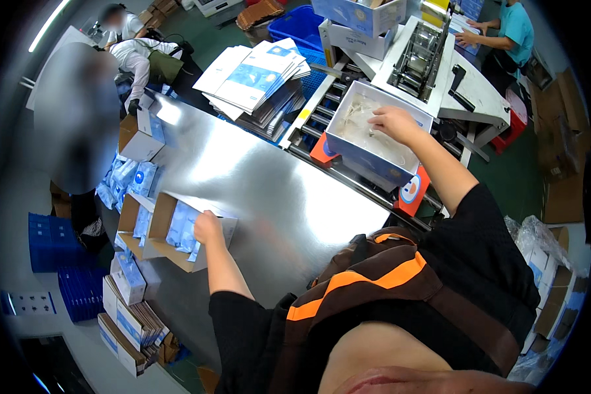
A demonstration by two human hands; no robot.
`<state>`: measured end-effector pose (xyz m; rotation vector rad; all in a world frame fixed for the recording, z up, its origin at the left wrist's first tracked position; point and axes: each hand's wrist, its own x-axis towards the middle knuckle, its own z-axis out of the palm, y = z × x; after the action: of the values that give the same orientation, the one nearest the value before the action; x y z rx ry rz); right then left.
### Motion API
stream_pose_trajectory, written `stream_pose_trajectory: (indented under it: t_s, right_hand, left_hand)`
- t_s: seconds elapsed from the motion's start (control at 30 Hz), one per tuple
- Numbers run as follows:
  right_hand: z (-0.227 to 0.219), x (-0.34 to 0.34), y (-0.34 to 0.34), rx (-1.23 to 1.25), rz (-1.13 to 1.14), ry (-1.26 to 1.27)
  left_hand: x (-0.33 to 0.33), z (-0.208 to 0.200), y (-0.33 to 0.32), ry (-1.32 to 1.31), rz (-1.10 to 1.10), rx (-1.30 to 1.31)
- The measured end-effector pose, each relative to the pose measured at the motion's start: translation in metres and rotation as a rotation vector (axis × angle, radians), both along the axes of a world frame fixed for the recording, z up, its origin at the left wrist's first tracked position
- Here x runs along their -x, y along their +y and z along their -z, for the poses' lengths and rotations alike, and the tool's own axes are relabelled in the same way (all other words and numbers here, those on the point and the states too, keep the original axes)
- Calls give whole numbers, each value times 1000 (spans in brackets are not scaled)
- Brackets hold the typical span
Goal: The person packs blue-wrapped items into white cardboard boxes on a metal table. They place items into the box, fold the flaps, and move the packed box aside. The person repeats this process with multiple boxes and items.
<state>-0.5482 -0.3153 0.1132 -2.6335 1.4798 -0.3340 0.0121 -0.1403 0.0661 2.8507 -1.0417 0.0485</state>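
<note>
My left hand [208,228] is closed on the edge of an open cardboard carton [161,226] with a white outside. Inside it lie several light-blue packets [183,226]. My right hand [395,125] reaches into an open white-and-blue box [368,157] on the roller conveyor, its fingers bent together above the contents. Clear plastic and small pale pieces [358,121] show in that box. What the right fingers hold, if anything, is too small to make out.
The metal table [262,190] stretches between both boxes. Beyond it stands a stack of flattened cartons [256,75], beside the roller conveyor [318,115] and a white machine [466,98]. More packets [126,180] lie at the table's left, near another open carton [141,134]. Other people work at the far side.
</note>
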Motion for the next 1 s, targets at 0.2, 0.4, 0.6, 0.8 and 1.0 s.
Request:
stream_pose_trajectory:
  t_s: [0.2, 0.4, 0.6, 0.8, 1.0]
  right_hand:
    - [-26, 30, 30, -382, 288, -590]
    - [-59, -27, 92, -991, -102, -947]
    - [-68, -107, 169, -1003, -668, -313]
    - [-2, -23, -2, 156, -74, -58]
    - [8, -5, -17, 25, -31, 154]
  left_hand:
    - [117, -7, 145, 66, 423, 36]
    - [186, -42, 206, 540, 821, 245]
    - [266, -74, 146, 1457, 521, 437]
    - [210, -39, 115, 1016, 288, 608]
    - [192, -27, 110, 351, 333, 398]
